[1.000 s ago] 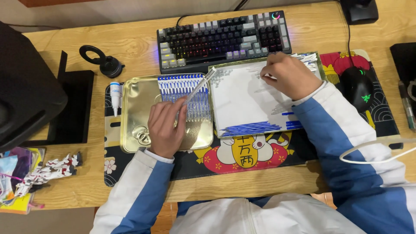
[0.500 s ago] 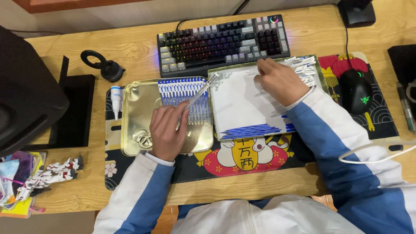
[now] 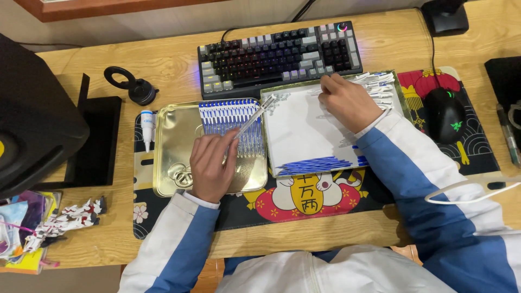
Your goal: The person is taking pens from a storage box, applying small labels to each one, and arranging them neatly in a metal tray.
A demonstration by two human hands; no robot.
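Observation:
My left hand (image 3: 211, 165) rests over a shallow gold metal tray (image 3: 172, 142) and is closed on a thin clear pen-like tool (image 3: 254, 116) whose tip points up and right. Rows of small blue and white strips (image 3: 230, 111) lie in the tray's upper right part. My right hand (image 3: 347, 100) presses on the top of a white sheet (image 3: 304, 133) to the right of the tray, fingers curled near a fan of white strips (image 3: 377, 87). A band of blue strips (image 3: 315, 164) runs along the sheet's lower edge.
A dark keyboard (image 3: 279, 54) sits behind the tray and sheet. A black mouse (image 3: 444, 114) lies on the patterned desk mat (image 3: 304, 201) at right. A small white bottle (image 3: 146, 127) lies left of the tray. A white cable (image 3: 472, 190) loops at right. A black stand (image 3: 92, 138) is at left.
My right hand has slid left along the top of the white sheet. My left hand stays over the tray with the tool.

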